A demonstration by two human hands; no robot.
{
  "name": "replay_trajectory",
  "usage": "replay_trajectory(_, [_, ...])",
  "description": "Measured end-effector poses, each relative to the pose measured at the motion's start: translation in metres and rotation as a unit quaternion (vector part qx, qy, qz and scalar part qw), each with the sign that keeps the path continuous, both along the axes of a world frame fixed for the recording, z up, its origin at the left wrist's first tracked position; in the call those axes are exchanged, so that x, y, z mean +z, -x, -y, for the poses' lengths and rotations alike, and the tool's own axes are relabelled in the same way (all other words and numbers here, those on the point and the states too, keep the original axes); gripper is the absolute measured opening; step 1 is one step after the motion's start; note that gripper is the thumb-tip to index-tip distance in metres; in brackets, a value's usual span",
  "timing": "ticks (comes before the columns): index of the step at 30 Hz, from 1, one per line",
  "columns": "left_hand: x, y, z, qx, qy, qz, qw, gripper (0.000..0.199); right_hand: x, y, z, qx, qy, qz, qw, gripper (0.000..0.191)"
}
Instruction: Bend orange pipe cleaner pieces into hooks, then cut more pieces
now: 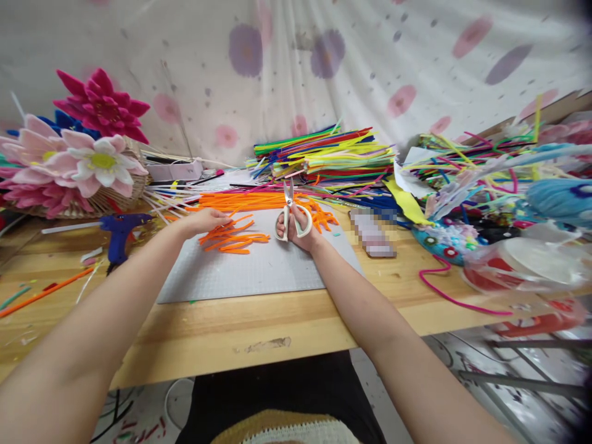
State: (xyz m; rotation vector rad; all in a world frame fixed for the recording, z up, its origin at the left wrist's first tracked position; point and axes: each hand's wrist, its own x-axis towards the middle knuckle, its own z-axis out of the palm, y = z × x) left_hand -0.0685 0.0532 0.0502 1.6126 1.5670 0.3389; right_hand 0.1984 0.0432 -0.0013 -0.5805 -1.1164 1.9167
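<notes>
My right hand [296, 229] holds white-handled scissors [288, 200] over the grey cutting mat [277, 271], their blades pointing away from me and slightly apart. To the left, my left hand [210, 221] has its fingertips pressed together at the loose cut orange pipe cleaners [235, 242] on the mat. Whether it pinches one of them is too small to tell. Behind both hands lies a row of long orange pipe cleaners [235, 201]. More short, bent orange pieces [324, 217] rest just right of the scissors.
A blue glue gun [119, 237] and fuzzy flowers [102, 161] stand at the left. Bundles of coloured pipe cleaners [333, 154] lie at the back. A phone [374, 234] is right of the mat, with a plastic-wrapped roll [531, 262] farther right.
</notes>
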Motion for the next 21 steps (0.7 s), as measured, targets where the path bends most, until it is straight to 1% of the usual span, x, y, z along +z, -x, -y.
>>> replay_trajectory(4, [-0.0001, -0.0049, -0.0004, 0.022, -0.014, -0.043, 0.999, 0.045, -0.0027, -0.0005, -0.0008, 0.004, -0.009, -0.001, 1.000, 0.050])
replay_trajectory(5, [0.0001, -0.0056, -0.0002, 0.018, -0.017, -0.056, 0.998, 0.044, -0.0032, -0.0006, -0.0009, 0.005, -0.011, -0.004, 1.000, 0.049])
replay_trajectory(7, [0.0008, -0.0062, 0.0005, -0.021, -0.034, -0.091, 0.995, 0.041, -0.0034, -0.0007, -0.0011, 0.007, -0.012, -0.010, 1.000, 0.049])
replay_trajectory(10, [0.0008, -0.0056, 0.0010, -0.114, -0.056, -0.143, 0.982, 0.037, -0.0025, -0.0006, -0.0014, 0.014, -0.006, -0.014, 1.000, 0.049])
replay_trajectory(11, [0.0002, -0.0053, 0.0008, -0.133, -0.061, -0.158, 0.977, 0.036, -0.0023, -0.0006, -0.0016, 0.016, -0.003, -0.014, 1.000, 0.049])
replay_trajectory(13, [-0.0016, -0.0052, 0.0001, -0.149, -0.071, -0.185, 0.969, 0.033, -0.0021, -0.0007, -0.0020, 0.021, 0.004, -0.015, 1.000, 0.050])
replay_trajectory(15, [-0.0033, -0.0057, -0.0005, -0.152, -0.078, -0.201, 0.965, 0.031, -0.0023, -0.0009, -0.0022, 0.024, 0.005, -0.019, 1.000, 0.049])
replay_trajectory(17, [-0.0038, -0.0066, -0.0004, -0.141, -0.074, -0.194, 0.968, 0.030, -0.0025, -0.0012, -0.0021, 0.021, 0.002, -0.021, 1.000, 0.049])
replay_trajectory(21, [0.0011, -0.0083, 0.0027, -0.056, -0.044, -0.133, 0.989, 0.032, -0.0023, -0.0013, -0.0018, 0.007, 0.001, -0.001, 1.000, 0.049])
